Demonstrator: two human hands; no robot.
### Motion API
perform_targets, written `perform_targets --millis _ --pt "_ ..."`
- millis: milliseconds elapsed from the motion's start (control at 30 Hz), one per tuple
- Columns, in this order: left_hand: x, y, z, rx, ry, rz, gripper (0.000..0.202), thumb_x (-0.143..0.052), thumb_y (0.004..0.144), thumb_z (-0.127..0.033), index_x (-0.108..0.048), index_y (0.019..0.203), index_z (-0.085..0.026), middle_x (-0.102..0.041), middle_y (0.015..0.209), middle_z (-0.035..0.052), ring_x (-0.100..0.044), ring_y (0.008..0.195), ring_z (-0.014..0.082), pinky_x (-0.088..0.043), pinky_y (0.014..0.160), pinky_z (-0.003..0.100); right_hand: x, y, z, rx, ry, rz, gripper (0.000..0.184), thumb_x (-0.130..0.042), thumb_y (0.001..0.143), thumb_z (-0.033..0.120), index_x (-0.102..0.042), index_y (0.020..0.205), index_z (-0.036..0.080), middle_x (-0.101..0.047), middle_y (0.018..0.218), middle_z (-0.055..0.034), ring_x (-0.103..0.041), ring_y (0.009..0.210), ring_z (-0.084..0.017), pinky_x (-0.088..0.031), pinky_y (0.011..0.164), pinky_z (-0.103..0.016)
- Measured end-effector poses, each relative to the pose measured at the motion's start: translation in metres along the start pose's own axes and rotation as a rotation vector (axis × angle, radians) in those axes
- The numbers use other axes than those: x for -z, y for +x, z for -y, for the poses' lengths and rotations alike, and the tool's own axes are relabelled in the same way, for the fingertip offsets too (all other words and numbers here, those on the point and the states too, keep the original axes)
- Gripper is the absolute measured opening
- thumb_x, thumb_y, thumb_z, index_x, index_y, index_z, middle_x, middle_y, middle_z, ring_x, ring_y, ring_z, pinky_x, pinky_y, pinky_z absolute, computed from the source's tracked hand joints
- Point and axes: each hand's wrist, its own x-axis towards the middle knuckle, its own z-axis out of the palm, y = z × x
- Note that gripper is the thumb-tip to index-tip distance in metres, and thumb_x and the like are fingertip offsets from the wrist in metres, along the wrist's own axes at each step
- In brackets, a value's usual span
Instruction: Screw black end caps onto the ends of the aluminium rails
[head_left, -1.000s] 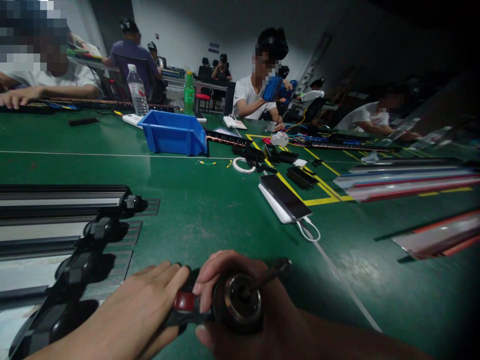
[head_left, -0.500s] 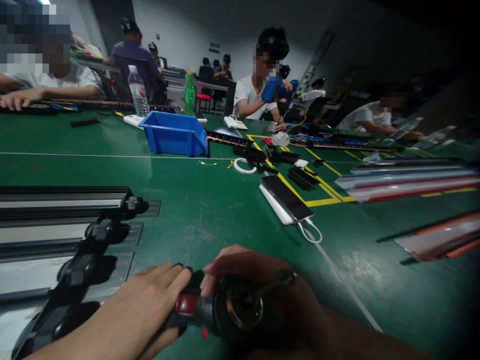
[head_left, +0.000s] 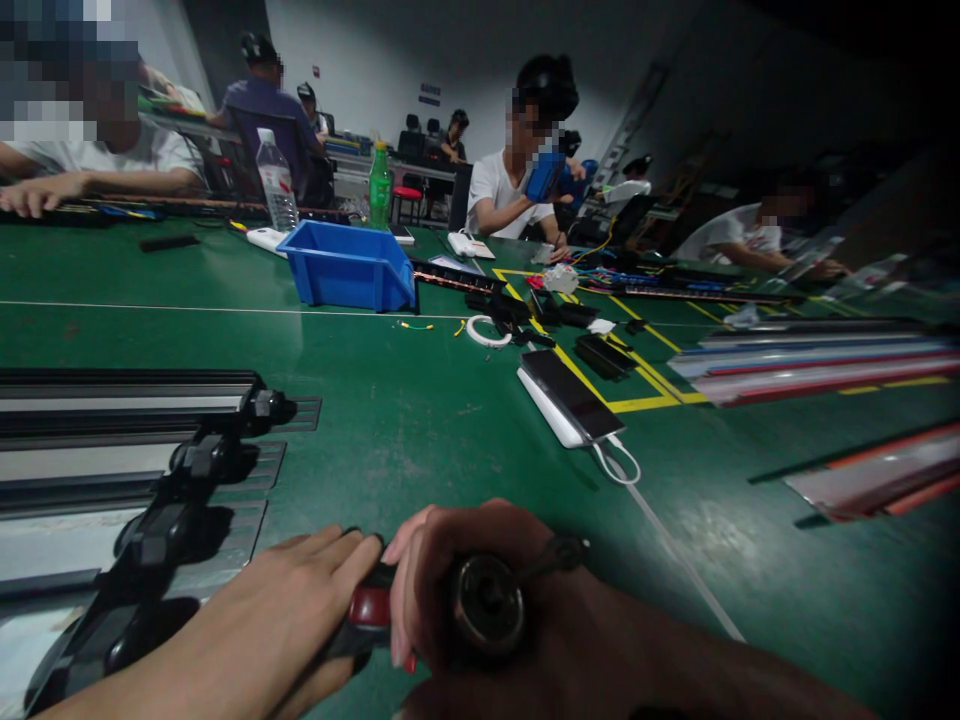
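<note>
At the bottom of the head view, my two hands are on a dark hand tool (head_left: 489, 606) whose exact kind I cannot make out. Its round metal end with a hollow centre faces me, and a thin rod with a small knob sticks out to the right. My left hand (head_left: 289, 595) is closed over the black and red part on the left side. My right hand (head_left: 450, 560) wraps round the tool's body behind the round end, the fingers reaching over the red part. Both hands are held low over the green table (head_left: 420, 420).
Dark rails with black end fittings (head_left: 206, 460) lie at the left. Ahead are a blue bin (head_left: 349, 268), a phone on a white power bank (head_left: 571, 398) and black parts (head_left: 604, 357). Wrapped strips (head_left: 825, 360) lie right. Several people sit around, one in a white shirt (head_left: 499, 190) opposite.
My right hand's fingers have closed further leftward round the tool, now covering part of its black and red section. My left hand has barely moved.
</note>
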Motion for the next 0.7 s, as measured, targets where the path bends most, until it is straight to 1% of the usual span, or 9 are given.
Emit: perform_targets --millis 33,100,233,267,367,433,533,633,700 --pt "-0.001 -0.001 0.001 -0.011 -0.01 0.001 0.03 -0.051 0.096 -0.035 -0.061 0.121 -0.024 -0.068 0.116 0.0089 -0.064 0.104 0.0247 -0.054 0.095 0.037 0.002 -0.001 -0.003 -0.008 -0.025 0.0 0.029 -0.085 0.076 0.024 -0.057 0.073 0.019 -0.061 0.07 0.0035 -0.062 0.08 -0.014 -0.053 0.083 -0.029" --pt "-0.003 -0.002 0.003 -0.032 -0.031 -0.005 0.031 -0.052 0.094 -0.035 -0.06 0.122 -0.024 -0.068 0.116 0.0096 -0.065 0.102 0.0251 -0.055 0.094 0.038 0.005 -0.004 -0.009 -0.044 -0.06 0.036 0.028 -0.086 0.074 0.024 -0.058 0.076 0.019 -0.062 0.073 0.0031 -0.062 0.078 -0.014 -0.052 0.081 -0.028" --pt "-0.005 -0.003 0.002 -0.047 -0.066 -0.018 0.028 -0.054 0.093 -0.035 -0.059 0.118 -0.023 -0.069 0.11 0.0093 -0.065 0.1 0.0249 -0.056 0.094 0.038 0.009 -0.006 -0.02 -0.058 -0.052 0.086 0.027 -0.086 0.069 0.019 -0.06 0.078 0.017 -0.063 0.076 0.0028 -0.055 0.063 -0.008 -0.047 0.061 -0.021" --pt "-0.006 -0.004 0.002 -0.043 -0.069 -0.017 0.026 -0.053 0.093 -0.034 -0.058 0.116 -0.023 -0.069 0.109 0.0088 -0.065 0.099 0.0244 -0.056 0.094 0.038 0.009 -0.006 -0.021 -0.043 -0.042 0.096 0.027 -0.085 0.069 0.019 -0.059 0.078 0.017 -0.063 0.075 0.0027 -0.054 0.061 -0.008 -0.046 0.06 -0.021" --pt "-0.01 -0.005 0.004 -0.059 -0.08 -0.034 0.022 -0.053 0.09 -0.029 -0.057 0.111 -0.023 -0.068 0.109 0.0086 -0.065 0.096 0.0239 -0.058 0.093 0.04 0.009 0.0 -0.021 -0.007 -0.039 0.098 0.025 -0.081 0.07 0.022 -0.057 0.074 0.018 -0.063 0.069 0.0009 -0.057 0.063 -0.011 -0.052 0.065 -0.026" --pt "-0.012 -0.005 0.004 -0.078 -0.089 -0.042 0.024 -0.053 0.086 -0.026 -0.057 0.11 -0.023 -0.067 0.111 0.0099 -0.066 0.097 0.0254 -0.058 0.091 0.042 0.01 0.002 -0.022 0.007 -0.051 0.111 0.027 -0.081 0.069 0.026 -0.055 0.071 0.018 -0.065 0.069 -0.0013 -0.058 0.062 -0.013 -0.052 0.062 -0.026" --pt "-0.009 -0.003 -0.001 -0.027 -0.092 0.031 0.025 -0.053 0.086 -0.025 -0.058 0.11 -0.02 -0.067 0.113 0.0124 -0.067 0.101 0.0272 -0.059 0.092 0.043 0.013 0.004 -0.027 0.054 -0.081 0.157 0.03 -0.08 0.068 0.03 -0.052 0.069 0.019 -0.066 0.069 -0.0032 -0.058 0.057 -0.013 -0.05 0.052 -0.023" --pt "-0.002 -0.002 -0.009 0.041 -0.084 0.125 0.025 -0.052 0.088 -0.024 -0.058 0.112 -0.018 -0.066 0.116 0.0142 -0.067 0.105 0.027 -0.057 0.097 0.043 0.018 0.005 -0.033 0.076 -0.116 0.221 0.028 -0.079 0.07 0.03 -0.053 0.069 0.018 -0.065 0.069 -0.0024 -0.058 0.056 -0.012 -0.051 0.052 -0.022" --pt "0.001 -0.001 -0.012 0.042 -0.085 0.149 0.026 -0.052 0.09 -0.025 -0.057 0.115 -0.019 -0.066 0.119 0.0139 -0.066 0.107 0.0265 -0.055 0.101 0.044 0.021 0.005 -0.034 0.058 -0.114 0.229 0.029 -0.08 0.07 0.032 -0.055 0.071 0.018 -0.066 0.071 -0.0025 -0.059 0.058 -0.011 -0.051 0.053 -0.022"
